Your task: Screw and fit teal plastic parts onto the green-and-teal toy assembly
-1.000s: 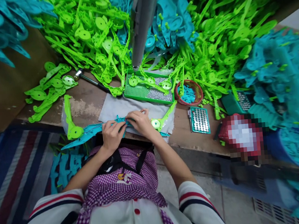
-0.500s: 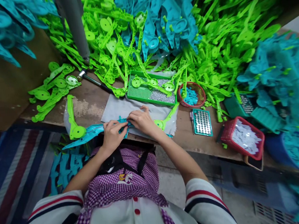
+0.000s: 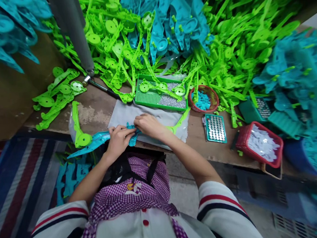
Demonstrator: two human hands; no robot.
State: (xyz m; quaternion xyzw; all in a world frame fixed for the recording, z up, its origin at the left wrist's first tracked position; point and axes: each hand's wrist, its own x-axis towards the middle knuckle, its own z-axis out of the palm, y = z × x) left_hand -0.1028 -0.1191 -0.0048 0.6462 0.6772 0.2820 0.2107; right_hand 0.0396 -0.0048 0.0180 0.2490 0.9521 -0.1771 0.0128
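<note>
A long turquoise plastic part (image 3: 94, 143) with a pointed left end lies along the table's front edge, partly on a grey cloth (image 3: 120, 113). My left hand (image 3: 118, 140) grips its middle with the fingers bent over it. Close beside it, my right hand (image 3: 150, 127) has its fingertips pressed together on the same part, near a crosspiece (image 3: 132, 139). Whatever lies under those fingertips is hidden. A lime-green arm with a round disc (image 3: 82, 139) meets the part on the left. Another green arm (image 3: 179, 122) shows beyond my right hand.
Behind the cloth stands a green tray (image 3: 148, 102) of small metal pieces. A hammer (image 3: 100, 86) lies left of it. To the right are a red basket (image 3: 214, 105), a tray of silver discs (image 3: 215, 129) and a red bin (image 3: 243, 141). Green parts (image 3: 118, 44) pile up behind.
My right hand's fingers have drawn in and curled closer together, and the hand has shifted slightly left. My left hand stays on the turquoise part. The view has turned slightly.
</note>
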